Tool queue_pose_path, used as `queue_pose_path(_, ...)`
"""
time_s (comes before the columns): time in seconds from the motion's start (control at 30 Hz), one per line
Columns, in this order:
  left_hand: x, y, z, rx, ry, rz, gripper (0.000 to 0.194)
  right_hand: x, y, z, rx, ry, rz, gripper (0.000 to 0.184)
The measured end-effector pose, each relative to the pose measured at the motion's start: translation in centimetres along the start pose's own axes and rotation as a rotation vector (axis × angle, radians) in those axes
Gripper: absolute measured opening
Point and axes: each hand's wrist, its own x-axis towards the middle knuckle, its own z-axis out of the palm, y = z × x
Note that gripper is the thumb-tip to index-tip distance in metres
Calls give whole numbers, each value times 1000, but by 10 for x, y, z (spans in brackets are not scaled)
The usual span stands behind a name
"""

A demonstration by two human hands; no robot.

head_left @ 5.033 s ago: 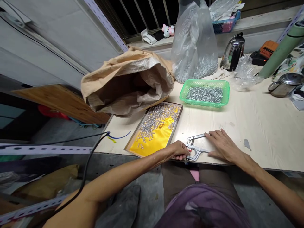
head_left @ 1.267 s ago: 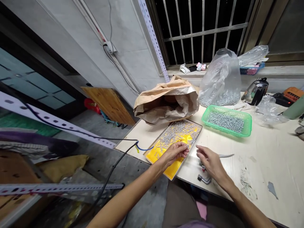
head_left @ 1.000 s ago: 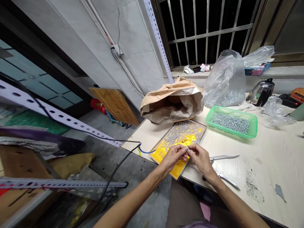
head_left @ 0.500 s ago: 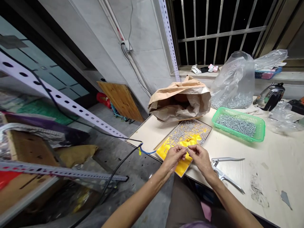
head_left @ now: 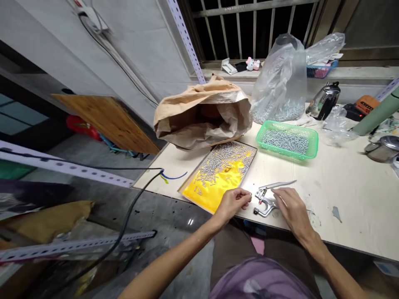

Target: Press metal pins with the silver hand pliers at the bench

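My left hand point(head_left: 234, 203) is closed in a pinch just off the front right edge of a yellow-covered tray point(head_left: 199, 199). Whatever its fingertips hold is too small to make out. Short silvery metal pins point(head_left: 218, 162) lie loose across the tray's far part. My right hand point(head_left: 291, 211), fingers stretched and thumb apart, is over the metal hand pliers point(head_left: 264, 203) and hides their lower handle. I cannot tell whether it touches them. The pliers lie on the table with their jaws toward my left hand, a spring between the handles.
A green basket point(head_left: 312, 145) of metal pins stands behind the pliers. An open brown paper bag point(head_left: 199, 120) leans over the tray's far end. Farther back are a clear plastic bag point(head_left: 277, 91), a kettle point(head_left: 324, 99) and a metal cup point(head_left: 382, 148). A black cable point(head_left: 134, 207) crosses the left side.
My hands, together over the tray before, have come apart. The right has moved to the pliers; the left stays pinched by the tray. The view has swung right.
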Motion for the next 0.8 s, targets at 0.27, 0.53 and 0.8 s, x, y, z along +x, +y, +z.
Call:
queue_pose_path(0.27, 21, -16, 27, 342, -84, -215, 23, -61, 28, -11, -146, 4, 118, 29)
queue_pose_path(0.53, 21, -16, 26, 516, -105, -209, 22, -68, 31, -7, -53, -38, 147, 30)
queue_pose_path(0.8, 27, -9, 22, 524, -276, -363, 22, -68, 27, -9, -138, -85, 138, 35)
